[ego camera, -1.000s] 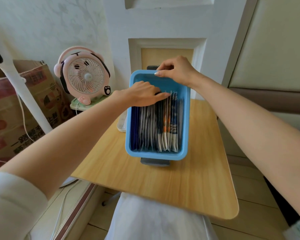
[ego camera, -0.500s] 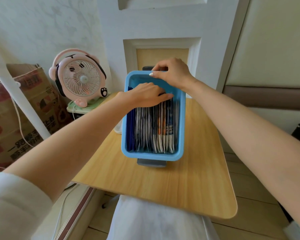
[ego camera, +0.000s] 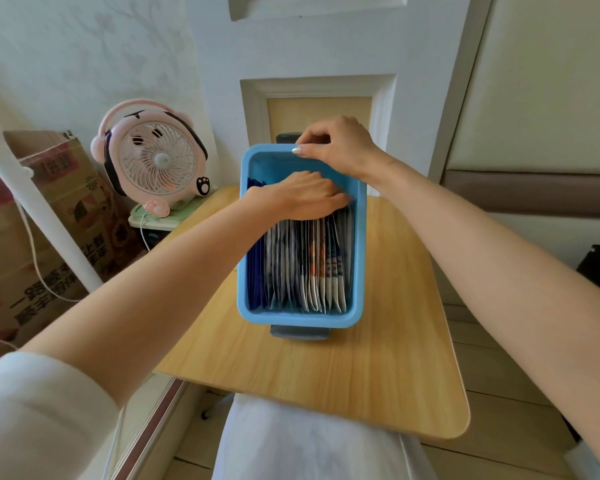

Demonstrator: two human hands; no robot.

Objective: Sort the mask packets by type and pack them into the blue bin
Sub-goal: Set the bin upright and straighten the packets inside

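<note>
A blue bin (ego camera: 302, 320) stands tilted on a grey stand on the wooden table. Several mask packets (ego camera: 305, 268) stand upright on edge inside it: dark blue ones at the left, white and patterned ones in the middle and right. My left hand (ego camera: 305, 194) lies palm down across the far tops of the packets, fingers reaching toward the bin's right wall. My right hand (ego camera: 336, 147) grips the bin's far rim, thumb and fingers curled over the edge.
The bin rests on a grey stand (ego camera: 300, 332) on the wooden table (ego camera: 395, 358). A pink desk fan (ego camera: 153, 157) stands at the left, with a cardboard box (ego camera: 42, 237) and a white pole (ego camera: 39, 209) beyond it. The wall is just behind the bin.
My left hand has slid a little further right and deeper over the packet tops. My right hand stays on the far rim. The camera view has shifted slightly.
</note>
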